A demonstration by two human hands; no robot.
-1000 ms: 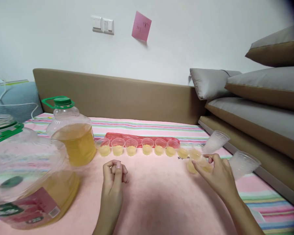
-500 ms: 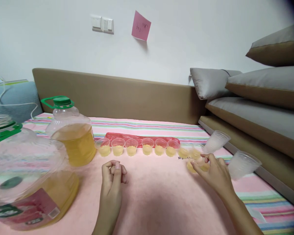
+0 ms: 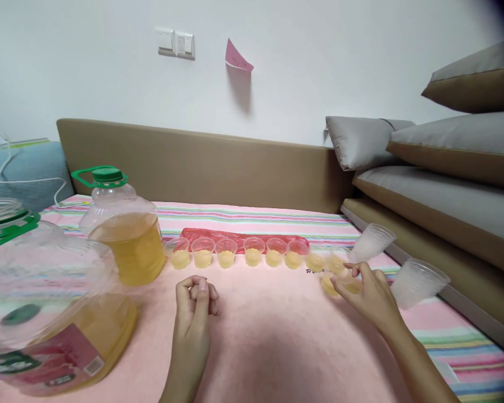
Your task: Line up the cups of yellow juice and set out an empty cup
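Observation:
My right hand (image 3: 367, 291) is at the right end of the cups, its thumb and forefinger pinching the rim of a small clear plastic cup (image 3: 353, 287) with yellow liquid. That cup is partly hidden by my fingers. Just left of it stands another cup (image 3: 330, 285) of the same kind. My left hand (image 3: 196, 299) hovers or rests over the pink cloth with fingers curled in and nothing visible in them. Beyond both hands runs a row of several similar cups, among them one at the left end (image 3: 180, 256) and one near the middle (image 3: 252, 254), each partly filled.
Two big clear jugs hold yellow liquid at left: an uncapped one (image 3: 79, 336) close by, a green-capped one (image 3: 128, 246) behind. Stacked empty cups (image 3: 418, 284) lie tilted at right, beside piled cushions (image 3: 453, 193). A red plastic bag (image 3: 243, 234) lies behind the row.
My hands and the cups have hardly moved. The pink note on the wall has lifted and curled upward. The whole view has shifted very slightly.

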